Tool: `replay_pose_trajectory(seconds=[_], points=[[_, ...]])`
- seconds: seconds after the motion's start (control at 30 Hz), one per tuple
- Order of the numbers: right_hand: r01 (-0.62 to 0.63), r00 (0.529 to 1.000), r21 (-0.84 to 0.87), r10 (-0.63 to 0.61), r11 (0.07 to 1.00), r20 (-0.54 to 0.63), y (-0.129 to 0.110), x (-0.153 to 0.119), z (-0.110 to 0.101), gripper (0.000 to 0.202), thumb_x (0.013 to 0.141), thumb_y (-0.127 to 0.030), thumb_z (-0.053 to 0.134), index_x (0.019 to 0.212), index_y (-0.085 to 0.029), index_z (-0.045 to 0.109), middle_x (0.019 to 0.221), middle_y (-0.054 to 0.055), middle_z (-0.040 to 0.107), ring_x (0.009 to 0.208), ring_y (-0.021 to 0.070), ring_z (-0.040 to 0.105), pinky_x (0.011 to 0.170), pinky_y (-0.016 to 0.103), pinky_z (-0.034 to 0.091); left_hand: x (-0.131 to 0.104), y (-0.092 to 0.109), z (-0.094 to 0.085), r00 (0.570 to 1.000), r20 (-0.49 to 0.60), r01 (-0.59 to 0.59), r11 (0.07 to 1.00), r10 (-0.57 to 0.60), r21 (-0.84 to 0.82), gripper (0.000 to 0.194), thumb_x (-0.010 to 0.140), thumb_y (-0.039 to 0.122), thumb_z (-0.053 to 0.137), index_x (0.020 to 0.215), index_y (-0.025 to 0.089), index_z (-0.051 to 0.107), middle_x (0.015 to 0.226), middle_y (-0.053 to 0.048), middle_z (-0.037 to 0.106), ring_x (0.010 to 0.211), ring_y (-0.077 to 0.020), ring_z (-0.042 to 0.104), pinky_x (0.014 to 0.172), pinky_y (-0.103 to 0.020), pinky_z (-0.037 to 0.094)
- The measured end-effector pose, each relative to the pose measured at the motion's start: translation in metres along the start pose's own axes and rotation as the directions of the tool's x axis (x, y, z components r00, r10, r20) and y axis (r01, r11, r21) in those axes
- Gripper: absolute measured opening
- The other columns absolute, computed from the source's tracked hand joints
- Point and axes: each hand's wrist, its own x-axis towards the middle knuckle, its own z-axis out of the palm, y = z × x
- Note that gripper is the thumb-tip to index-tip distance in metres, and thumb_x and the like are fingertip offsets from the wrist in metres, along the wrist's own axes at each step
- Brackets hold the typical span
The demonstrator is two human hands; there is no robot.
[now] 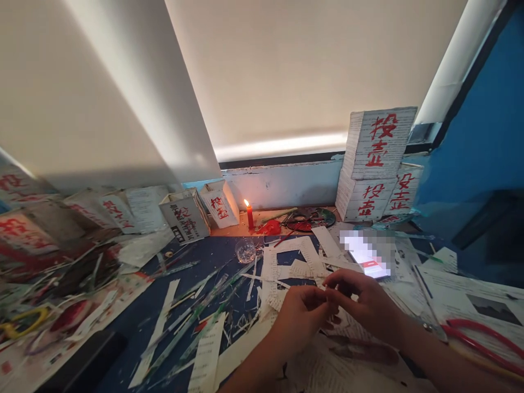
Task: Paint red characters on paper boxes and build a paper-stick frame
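Right of the red candle [250,217]: left hand [308,307] and right hand [357,292] pinch a pale sliver [325,287] — likely light, fragile; hold edges.

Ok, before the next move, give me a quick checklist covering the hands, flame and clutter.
1. Bare left hand and bare right hand together, fingertips meeting: ok.
2. Small item secure between the fingertips: cannot tell, fingers hide it.
3. Red wax candle upright and lit: ok.
4. Yellow flame well away from paper: not ok, I'd say; a white paper-covered box with red lettering stands close beside it.
5. Dark blue work surface free of scraps: not ok; white paper strips lie scattered across it.
6. Red-handled metal scissors closed: cannot tell, blades unclear.
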Motion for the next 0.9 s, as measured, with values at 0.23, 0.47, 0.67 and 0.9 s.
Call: replay_pose_trajectory(seconds=[0.23, 0.47, 0.67, 0.9], points=[[0.047, 0.997, -0.066, -0.051, 0.997, -0.061, 0.002, -0.003, 0.0, 0.019, 0.091, -0.036, 0.064, 0.103, -0.022, 0.068, 0.076, 0.0, 0.068, 0.066, 0.0156, 0.061, 0.06, 0.028, 0.048, -0.001, 0.006, 0.003, 1.0, -0.015, -0.026, 0.999, 0.027, 0.038, 0.022, 0.078, 0.033, 0.074, 0.081, 0.011, 0.073, 0.069, -0.005, 0.07, 0.064, -0.0159, 0.069, 0.059, -0.025, 0.052], [0.091, 0.993, -0.101, -0.097, 0.991, -0.062, -0.003, -0.002, 0.0, 0.018, 0.091, -0.036, 0.063, 0.101, -0.022, 0.068, 0.083, 0.002, 0.07, 0.071, 0.017, 0.064, 0.064, 0.029, 0.052, -0.001, 0.009, -0.004, 0.999, 0.011, -0.053, 0.993, 0.052, 0.105, 0.026, 0.079, 0.038, 0.075, 0.082, 0.012, 0.074, 0.069, -0.004, 0.069, 0.063, -0.0146, 0.067, 0.06, -0.025, 0.052], [0.216, 0.976, -0.392, -0.214, 0.894, 0.05, -0.029, -0.019, -0.025, 0.036, 0.094, -0.027, 0.057, 0.129, -0.028, 0.06, 0.12, 0.006, 0.069, 0.101, 0.0214, 0.067, 0.087, 0.038, 0.056, -0.001, 0.007, -0.008, 0.996, -0.023, -0.079, 0.993, 0.082, 0.083, 0.031, 0.074, 0.042, 0.079, 0.078, 0.012, 0.07, 0.068, -0.005, 0.069, 0.062, -0.0164, 0.068, 0.06, -0.028, 0.054], [-0.022, 0.999, -0.694, -0.001, 0.719, -0.033, 0.034, -0.115, -0.1, 0.042, 0.087, -0.043, 0.064, 0.128, -0.044, 0.066, 0.137, 0.004, 0.064, 0.124, 0.0352, 0.06, 0.1, 0.054, 0.052, 0.0, 0.005, -0.004, 0.994, -0.101, -0.017, 0.993, 0.029, 0.117, 0.038, 0.067, 0.047, 0.082, 0.076, 0.014, 0.067, 0.069, -0.003, 0.067, 0.066, -0.02, 0.071, 0.063, -0.032, 0.059]])
